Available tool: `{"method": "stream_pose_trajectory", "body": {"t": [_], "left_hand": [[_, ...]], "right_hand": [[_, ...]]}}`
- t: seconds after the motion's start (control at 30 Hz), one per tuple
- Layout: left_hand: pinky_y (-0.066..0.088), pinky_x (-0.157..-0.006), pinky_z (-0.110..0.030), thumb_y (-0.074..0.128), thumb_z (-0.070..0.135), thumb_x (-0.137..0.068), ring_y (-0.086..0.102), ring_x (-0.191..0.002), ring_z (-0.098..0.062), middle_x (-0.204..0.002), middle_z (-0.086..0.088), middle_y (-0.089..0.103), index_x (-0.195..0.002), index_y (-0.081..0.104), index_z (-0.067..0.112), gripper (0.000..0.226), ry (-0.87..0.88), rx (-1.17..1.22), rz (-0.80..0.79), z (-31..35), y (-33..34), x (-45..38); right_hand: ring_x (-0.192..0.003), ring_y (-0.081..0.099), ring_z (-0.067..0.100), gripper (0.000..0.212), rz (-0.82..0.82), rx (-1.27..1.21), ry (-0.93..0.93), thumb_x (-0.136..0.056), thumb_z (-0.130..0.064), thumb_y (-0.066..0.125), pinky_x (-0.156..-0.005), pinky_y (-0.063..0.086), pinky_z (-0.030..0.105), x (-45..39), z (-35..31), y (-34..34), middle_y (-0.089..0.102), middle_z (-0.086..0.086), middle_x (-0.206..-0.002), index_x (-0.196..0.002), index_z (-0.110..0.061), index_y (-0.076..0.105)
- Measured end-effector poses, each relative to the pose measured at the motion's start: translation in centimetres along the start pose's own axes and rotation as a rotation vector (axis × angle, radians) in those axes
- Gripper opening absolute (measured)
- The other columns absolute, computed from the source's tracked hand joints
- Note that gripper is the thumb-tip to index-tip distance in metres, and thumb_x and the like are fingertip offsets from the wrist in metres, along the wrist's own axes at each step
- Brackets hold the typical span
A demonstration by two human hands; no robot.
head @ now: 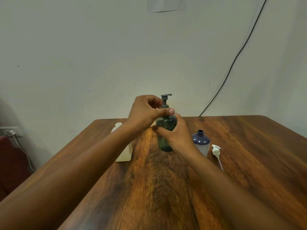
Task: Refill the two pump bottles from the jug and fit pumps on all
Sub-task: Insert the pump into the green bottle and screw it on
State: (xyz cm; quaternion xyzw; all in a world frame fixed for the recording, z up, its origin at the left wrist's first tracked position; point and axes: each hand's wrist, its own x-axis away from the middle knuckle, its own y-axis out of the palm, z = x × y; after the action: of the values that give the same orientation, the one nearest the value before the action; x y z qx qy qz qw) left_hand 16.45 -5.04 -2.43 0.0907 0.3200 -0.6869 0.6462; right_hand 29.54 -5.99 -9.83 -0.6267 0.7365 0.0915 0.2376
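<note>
Green bottle [166, 128] at tabletop [240, 163] centre, clasped by right hand [176, 138]; pump collar [165, 107] pinched by left hand [146, 112]. Blue bottle [201, 141] at 3 o'clock, uncapped. Risk: collar cross-threaded if turned off-axis; tipping possible.

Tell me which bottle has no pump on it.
The dark blue bottle, right of the hands: its neck is open. The green bottle being held already carries a grey pump.
</note>
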Motion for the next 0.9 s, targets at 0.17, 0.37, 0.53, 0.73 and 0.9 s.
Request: {"method": "stream_pose_trajectory", "body": {"t": [0.17,0.37,0.53,0.73,0.9], "left_hand": [[0.058,-0.081,-0.016,0.079,0.011,-0.088,0.076,-0.103,-0.013,-0.105,-0.002,0.081,-0.104,0.079,0.013,0.015,-0.047,0.114,-0.260,-0.6,-1.5,-1.0],[0.057,-0.095,-0.027,0.072,0.014,-0.095,0.073,-0.115,-0.019,-0.116,-0.006,0.079,-0.121,0.074,0.008,0.028,-0.098,0.260,-0.414,-1.0,-1.9,-1.0],[0.046,-0.083,-0.025,0.080,0.044,-0.086,0.071,-0.101,-0.012,-0.099,0.007,0.076,-0.101,0.083,0.019,0.029,-0.015,-0.152,-0.128,-0.5,-0.3,-0.3],[0.052,-0.103,-0.043,0.071,0.031,-0.096,0.075,-0.100,-0.020,-0.100,-0.007,0.079,-0.103,0.079,0.005,0.027,0.023,-0.061,-0.290,-0.7,-1.3,-0.1],[0.053,-0.090,-0.031,0.063,0.023,-0.096,0.068,-0.106,-0.025,-0.108,-0.012,0.072,-0.112,0.072,-0.004,0.032,0.080,0.269,-0.552,-1.6,-2.6,-0.4]], "right_hand": [[-0.090,0.057,-0.003,0.043,-0.066,-0.030,0.051,-0.076,-0.043,0.083,-0.066,0.041,0.011,0.1,0.4,-0.7,0.053,-0.033,-0.100,-0.101,-0.049,0.050],[-0.093,0.059,0.002,0.051,-0.094,-0.075,0.060,-0.076,-0.044,0.084,-0.067,0.042,0.012,0.2,0.5,-1.1,0.055,-0.029,-0.106,-0.113,-0.045,0.049],[-0.091,0.052,-0.007,0.059,-0.046,-0.040,0.024,-0.078,-0.040,0.083,-0.070,0.037,0.011,0.3,0.2,-0.5,0.049,-0.033,-0.104,-0.122,-0.040,0.045],[-0.103,0.061,0.002,0.055,-0.105,-0.052,0.014,-0.077,-0.036,0.085,-0.076,0.047,0.017,0.9,0.1,-0.8,0.063,-0.019,-0.113,-0.123,-0.038,0.053],[-0.095,0.059,-0.018,0.051,-0.246,-0.092,0.014,-0.070,-0.046,0.087,-0.063,0.050,0.005,1.8,-1.4,-1.4,0.063,-0.040,-0.099,-0.098,-0.071,0.052]]}}
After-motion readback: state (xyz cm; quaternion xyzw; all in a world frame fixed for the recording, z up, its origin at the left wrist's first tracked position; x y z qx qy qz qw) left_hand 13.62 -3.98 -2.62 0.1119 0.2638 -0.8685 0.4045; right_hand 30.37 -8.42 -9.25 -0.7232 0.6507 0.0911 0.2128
